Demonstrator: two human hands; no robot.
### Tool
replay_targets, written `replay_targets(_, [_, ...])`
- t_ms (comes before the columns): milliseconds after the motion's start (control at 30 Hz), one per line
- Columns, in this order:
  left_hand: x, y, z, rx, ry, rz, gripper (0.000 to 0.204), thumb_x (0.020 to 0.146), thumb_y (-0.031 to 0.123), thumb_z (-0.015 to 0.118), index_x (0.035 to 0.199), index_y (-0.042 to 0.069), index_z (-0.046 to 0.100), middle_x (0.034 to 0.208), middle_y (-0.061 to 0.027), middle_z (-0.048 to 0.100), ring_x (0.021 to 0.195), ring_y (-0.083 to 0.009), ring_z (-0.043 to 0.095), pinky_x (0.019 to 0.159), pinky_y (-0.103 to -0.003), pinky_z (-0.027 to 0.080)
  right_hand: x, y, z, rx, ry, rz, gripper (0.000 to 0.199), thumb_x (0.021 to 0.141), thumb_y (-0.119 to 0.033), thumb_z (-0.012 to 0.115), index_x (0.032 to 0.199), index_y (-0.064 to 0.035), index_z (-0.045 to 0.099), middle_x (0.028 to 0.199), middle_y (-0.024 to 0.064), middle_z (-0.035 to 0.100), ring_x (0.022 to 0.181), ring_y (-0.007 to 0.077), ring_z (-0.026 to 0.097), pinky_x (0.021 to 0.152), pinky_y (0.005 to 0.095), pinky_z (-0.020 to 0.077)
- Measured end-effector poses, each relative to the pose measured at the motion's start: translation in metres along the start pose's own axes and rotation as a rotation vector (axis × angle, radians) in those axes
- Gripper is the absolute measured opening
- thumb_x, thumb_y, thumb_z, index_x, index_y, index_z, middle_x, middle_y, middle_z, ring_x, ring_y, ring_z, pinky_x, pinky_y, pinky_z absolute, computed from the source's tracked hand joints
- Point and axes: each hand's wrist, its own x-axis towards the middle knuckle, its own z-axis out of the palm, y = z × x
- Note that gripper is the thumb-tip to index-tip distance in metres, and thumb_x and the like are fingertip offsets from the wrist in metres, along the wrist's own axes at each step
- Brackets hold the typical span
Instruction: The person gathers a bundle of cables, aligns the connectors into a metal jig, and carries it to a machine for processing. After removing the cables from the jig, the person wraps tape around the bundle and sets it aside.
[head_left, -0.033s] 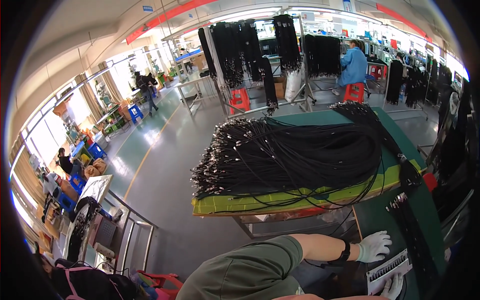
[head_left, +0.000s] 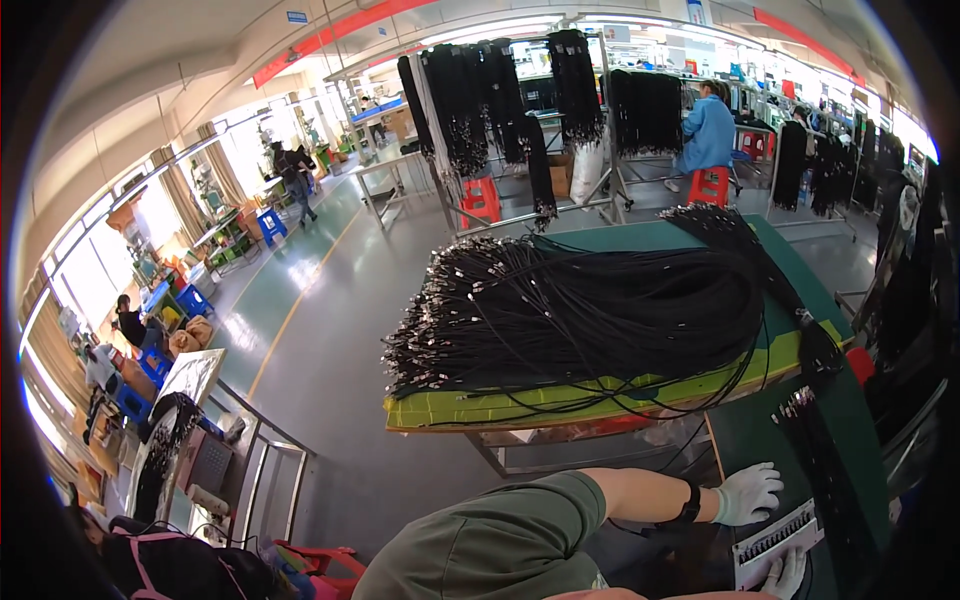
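My left hand [head_left: 748, 494], in a white glove, rests on the green tabletop at the lower right. Its fingers are slightly bent and apart, with nothing seen in them. Right beside it lies a white panel [head_left: 776, 540] with a row of black slots. Against the panel's near edge, my right hand [head_left: 787, 575], also gloved, has its fingers closed on it; part of this hand is hidden. To the right of the panel runs a bundle of black cables [head_left: 825, 470] with metallic ends at its far end.
A large looped pile of black cables [head_left: 600, 310] covers the table ahead, above a yellow-green edge [head_left: 500, 408]. Cables hang from a metal rack [head_left: 607, 120] behind. A blue-coated person [head_left: 708, 130] sits near a red stool [head_left: 708, 187]. Another person [head_left: 185, 560] is at lower left.
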Motion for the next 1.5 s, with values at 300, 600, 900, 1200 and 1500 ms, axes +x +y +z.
replay_targets(300, [0.001,0.001,-0.001,0.002,-0.016,-0.007,0.022,0.073,0.031,0.075,0.086,0.013,0.073,0.116,-0.0116,0.064,0.121,-0.0313,0.053,0.116,-0.05,0.033,-0.009,0.012,0.013,0.03,-0.007,-0.031,0.06,0.094,-0.053,0.055,0.118,0.0015,0.063,0.121,0.0249,0.062,0.113,0.0445,0.06,0.099,0.0546,0.0486])
replay_targets(600, [0.001,0.001,-0.002,-0.005,0.005,-0.006,0.022,0.074,0.031,0.074,0.086,0.013,0.073,0.116,-0.0117,0.063,0.122,-0.0314,0.053,0.116,-0.05,0.033,-0.003,0.004,0.006,0.029,-0.001,-0.006,0.061,0.094,-0.054,0.055,0.119,0.0016,0.063,0.122,0.025,0.061,0.114,0.0441,0.06,0.099,0.0545,0.0489])
replay_targets(900, [0.003,0.003,-0.01,-0.014,-0.117,-0.037,0.024,0.077,0.031,0.073,0.093,0.013,0.073,0.125,-0.0135,0.062,0.127,-0.0336,0.05,0.117,-0.05,0.032,-0.01,0.012,0.015,0.043,0.024,-0.008,0.053,0.096,-0.047,0.056,0.117,0.001,0.064,0.121,0.0242,0.062,0.112,0.0445,0.06,0.098,0.0547,0.0497])
replay_targets(1200, [0.003,0.002,-0.01,-0.026,-0.139,-0.055,0.026,0.076,0.03,0.074,0.095,0.013,0.072,0.127,-0.0132,0.062,0.129,-0.0335,0.049,0.118,-0.05,0.031,0.006,-0.008,-0.005,0.057,0.087,-0.008,0.026,0.093,-0.016,0.065,0.114,-0.0013,0.066,0.119,0.0226,0.065,0.11,0.0436,0.062,0.096,0.0531,0.0503])
replay_targets(1500, [0.003,0.002,-0.007,-0.011,-0.132,-0.04,0.027,0.077,0.031,0.074,0.096,0.012,0.072,0.128,-0.0128,0.061,0.129,-0.033,0.049,0.119,-0.05,0.031,0.028,-0.035,-0.029,0.173,0.03,0.354,0.024,0.093,-0.018,0.067,0.11,-0.0001,0.071,0.119,0.0218,0.067,0.111,0.0402,0.063,0.097,0.0481,0.0499])
